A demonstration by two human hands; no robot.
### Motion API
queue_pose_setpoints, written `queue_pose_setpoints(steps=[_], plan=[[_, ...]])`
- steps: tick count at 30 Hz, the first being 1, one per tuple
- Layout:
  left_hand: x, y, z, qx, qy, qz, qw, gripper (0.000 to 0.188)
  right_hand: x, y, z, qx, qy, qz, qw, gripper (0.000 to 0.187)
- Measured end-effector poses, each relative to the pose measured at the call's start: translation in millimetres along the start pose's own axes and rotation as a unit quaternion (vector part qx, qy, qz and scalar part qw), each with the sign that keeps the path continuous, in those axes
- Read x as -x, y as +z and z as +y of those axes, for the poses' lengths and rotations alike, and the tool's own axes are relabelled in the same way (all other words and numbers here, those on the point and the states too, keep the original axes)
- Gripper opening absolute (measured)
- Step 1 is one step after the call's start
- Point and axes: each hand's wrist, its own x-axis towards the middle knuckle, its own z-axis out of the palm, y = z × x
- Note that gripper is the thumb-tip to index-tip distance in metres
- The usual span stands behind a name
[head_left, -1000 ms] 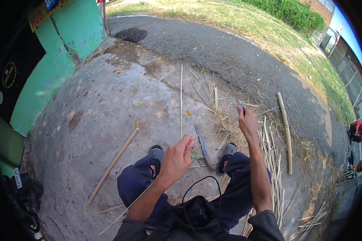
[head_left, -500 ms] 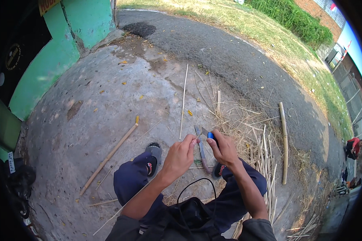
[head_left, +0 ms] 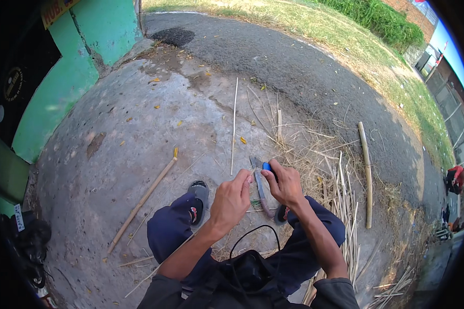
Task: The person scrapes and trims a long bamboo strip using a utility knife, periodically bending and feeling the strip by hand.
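The left hand (head_left: 231,202) is pinching, thumb against fingers, what looks to be the far end of a thin strip (head_left: 157,270); the exact contact is too small to tell. The strip's long axis is running from that pinch back toward the person and leftward, partly hidden by the forearm. The right hand (head_left: 285,184) is gripping a small blue-handled knife (head_left: 267,167), its blade pointing forward and left, just beyond the left fingertips. The left hand is being nearer the strip. Beneath both grips, a long knife (head_left: 261,193) is lying on the ground; right of them, sticks (head_left: 348,226) are lying bunched.
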Motion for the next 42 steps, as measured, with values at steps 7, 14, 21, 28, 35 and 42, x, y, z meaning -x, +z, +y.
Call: queue_pose_setpoints(steps=[7, 14, 21, 28, 35, 42], plan=[[18, -9, 17, 0.012, -0.010, -0.013, 1.000, 0.009, -30, -66, 90, -0.076, 0.190, 0.191, 0.960, 0.047], [3, -4, -5, -0.003, -0.012, 0.011, 1.000, 0.011, -4, -51, 8, -0.144, 0.119, 0.067, 0.980, 0.033], [0, 4, -5, 0.044, -0.014, 0.018, 0.999, 0.012, 4, -23, -15, -0.028, 0.012, -0.038, 0.999, 0.029], [0, 6, 0, 0.016, 0.005, 0.035, 0.999, 0.011, 6, -18, -15, -0.006, -0.001, -0.040, 0.999, 0.030], [-2, -1, 8, 0.081, -0.048, 0.007, 0.996, 0.009, 6, -12, -13, -0.005, 0.002, -0.017, 1.000, 0.031], [4, -6, 21, 0.073, -0.030, 0.014, 0.997, 0.009, -21, -24, 34, 0.056, 0.169, 0.061, 0.982, 0.043]])
